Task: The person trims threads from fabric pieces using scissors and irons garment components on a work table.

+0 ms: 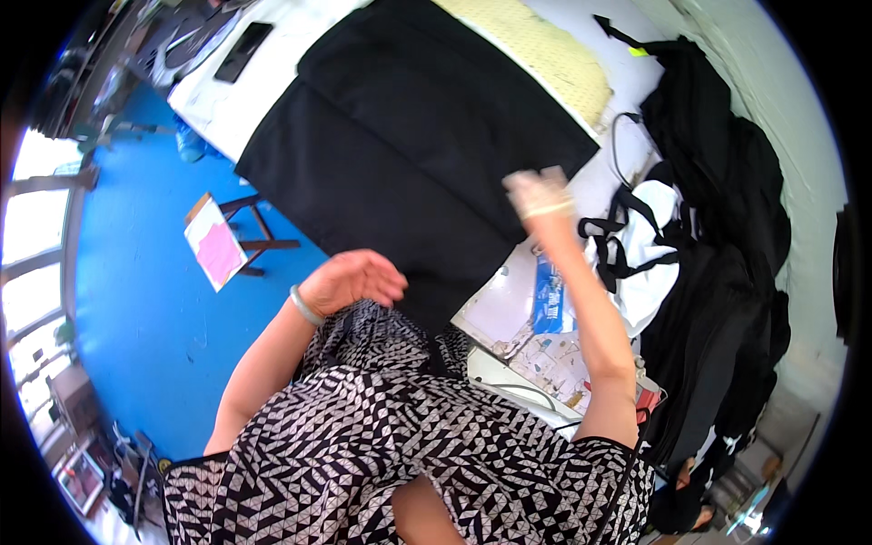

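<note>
A large black cloth piece [391, 145] lies spread over the white table, with long creases or seams running along it and its near end hanging over the table's front edge. I cannot make out what kind of garment it is. My left hand [354, 280], with a pale bangle on its wrist, hovers at the cloth's near left edge. Its fingers are stretched out and it holds nothing. Over the cloth's right side is my right hand [542, 202], smeared by motion, with a yellowish band around it. Whether it touches the cloth or holds anything is unclear.
A phone [243, 52] lies at the table's far left, and a yellow dotted pad [545, 54] at the back. Right of the cloth are a blue packet [549, 295], a white bundle with black straps [649, 263] and heaped black garments [718, 272]. A small stool [218, 243] stands left.
</note>
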Demonstrator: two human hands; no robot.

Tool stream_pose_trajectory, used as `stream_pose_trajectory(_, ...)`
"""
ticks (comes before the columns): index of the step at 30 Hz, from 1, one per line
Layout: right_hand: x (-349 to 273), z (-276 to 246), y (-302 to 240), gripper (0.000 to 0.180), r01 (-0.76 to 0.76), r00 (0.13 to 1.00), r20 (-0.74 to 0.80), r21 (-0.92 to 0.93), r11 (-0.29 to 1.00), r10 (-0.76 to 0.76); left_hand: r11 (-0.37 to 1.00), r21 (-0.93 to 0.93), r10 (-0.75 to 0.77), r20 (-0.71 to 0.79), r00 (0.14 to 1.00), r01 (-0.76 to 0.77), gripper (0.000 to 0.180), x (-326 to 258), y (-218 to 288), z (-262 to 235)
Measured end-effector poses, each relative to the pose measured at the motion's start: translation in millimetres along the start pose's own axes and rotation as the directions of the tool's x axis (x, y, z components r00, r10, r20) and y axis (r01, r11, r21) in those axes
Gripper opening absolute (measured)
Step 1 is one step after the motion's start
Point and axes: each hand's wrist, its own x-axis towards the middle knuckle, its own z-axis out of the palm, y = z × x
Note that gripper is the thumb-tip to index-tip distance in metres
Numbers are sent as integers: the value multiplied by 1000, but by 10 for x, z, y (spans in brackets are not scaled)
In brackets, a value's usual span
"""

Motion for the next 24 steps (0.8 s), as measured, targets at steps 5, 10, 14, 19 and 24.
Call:
stream_pose_trajectory(5,-99,-106,-551,9,279,953,-19,438,854,-301,844,-266,214,-630,747,-466,62,101,285,-158)
stream_pose_trajectory(10,-26,-45,407,12,87,993,-60,-206,975,-101,745,-181,297,-773,561,-643,60,179,124,-281)
stream_pose_trajectory(14,-189,-304,-973,11,224,944,-31,789,572,-327,892,73,275,-871,407,-447,41,-175,-161,-814)
stream_pose_trajectory(19,69,-107,389,14,8,977,-211,-164,986,-43,937,140,209,-958,194,-321,35,-115,9,-981)
stream_pose_trajectory(24,-86,-197,-547,15,247,967,-36,342,907,-250,889,423,416,-906,-77,-175,37,-253,242,-871)
